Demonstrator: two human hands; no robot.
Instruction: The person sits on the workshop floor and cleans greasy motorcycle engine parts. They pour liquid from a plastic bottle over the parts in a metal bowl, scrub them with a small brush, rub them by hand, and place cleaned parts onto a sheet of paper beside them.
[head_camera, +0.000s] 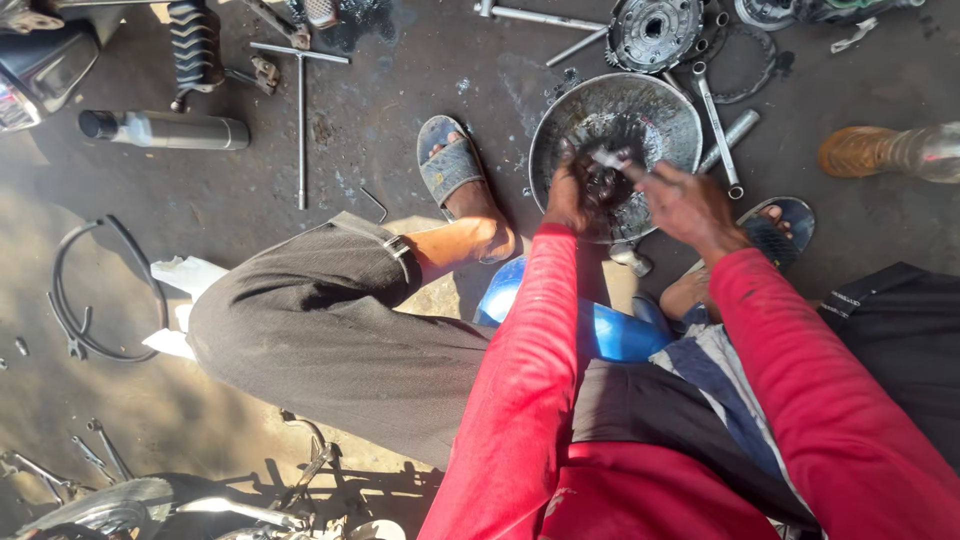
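Observation:
A round metal basin (655, 100) with dark oily liquid sits on the ground between my feet. Over its near side my left hand (568, 195) grips a small dark greasy part (603, 185). My right hand (685, 200) holds a small brush (607, 158) with a pale handle, its tip touching that part. Both sleeves are red. I sit on a blue stool (610, 330).
A wrench (717, 125) and a socket (735, 135) lie right of the basin, with a clutch assembly (655, 30) behind it. A T-handle wrench (301, 110), a shock spring (195, 45), a grey cylinder (165, 130) and a cable loop (100, 290) lie left. Motorcycle parts fill the bottom left.

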